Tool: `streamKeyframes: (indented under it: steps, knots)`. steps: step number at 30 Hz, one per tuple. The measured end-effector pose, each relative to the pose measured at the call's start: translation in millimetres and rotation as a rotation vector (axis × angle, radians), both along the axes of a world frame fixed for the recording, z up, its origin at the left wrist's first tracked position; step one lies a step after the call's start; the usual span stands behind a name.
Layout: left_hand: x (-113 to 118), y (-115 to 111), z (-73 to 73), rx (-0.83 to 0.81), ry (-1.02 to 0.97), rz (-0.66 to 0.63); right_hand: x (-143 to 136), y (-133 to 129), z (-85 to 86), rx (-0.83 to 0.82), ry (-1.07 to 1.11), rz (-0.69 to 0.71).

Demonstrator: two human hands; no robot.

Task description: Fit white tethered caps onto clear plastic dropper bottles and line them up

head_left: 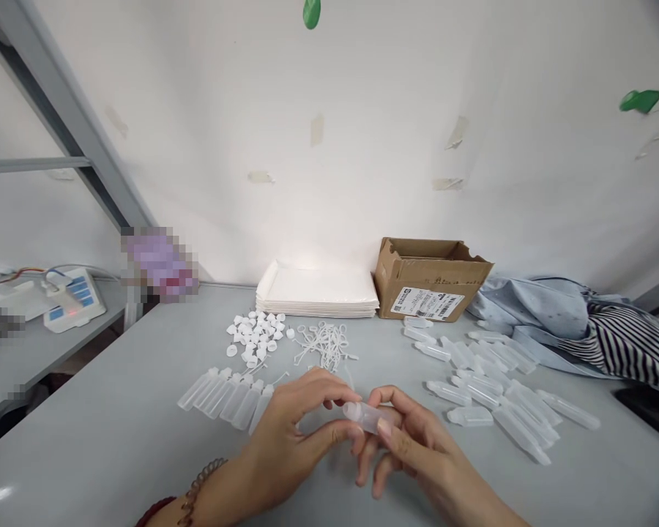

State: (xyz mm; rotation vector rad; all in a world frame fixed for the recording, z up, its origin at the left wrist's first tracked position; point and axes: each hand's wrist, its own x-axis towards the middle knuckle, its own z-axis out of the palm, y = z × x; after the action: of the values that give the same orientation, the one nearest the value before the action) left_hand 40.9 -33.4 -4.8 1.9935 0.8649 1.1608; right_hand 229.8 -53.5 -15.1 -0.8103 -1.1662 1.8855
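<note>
A small translucent plastic squeeze bottle [367,418] lies tilted between my two hands, its neck toward the left. My right hand [417,443] grips its body between thumb and fingers. At the neck end, my left hand [302,428] closes its thumb and index finger around the bottle; whether a small part is also pinched there is hidden. Beyond the left hand, several similar bottles [225,395] lie in a row. White caps [255,333] form a pile farther back. Beside them is a heap of thin white ringed plastic pieces [326,344].
Many loose bottles [488,380] are scattered on the right of the grey table [115,432]. A stack of white padded envelopes [318,289] and an open cardboard box [431,282] stand against the wall. Folded cloth [571,322] lies at right; a power strip [74,300] is at left.
</note>
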Motion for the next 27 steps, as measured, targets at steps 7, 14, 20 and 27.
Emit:
streamKeyframes:
  steps: [7,14,20,27]
  knots:
    - [0,-4,-7.0,0.227,0.1,0.12,-1,-3,-3.2,0.149,-0.248,-0.203]
    - [8,-14,-7.5,0.383,0.206,0.165,-7,-12,-16.1,0.544,-0.621,-0.502]
    - [6,-15,-4.0,0.63,0.267,0.118,-7,-11,-21.0,0.618,-0.682,-0.397]
    - [5,-15,-0.8,0.728,0.448,0.09,-11,-11,-10.0,0.471,-0.615,-0.332]
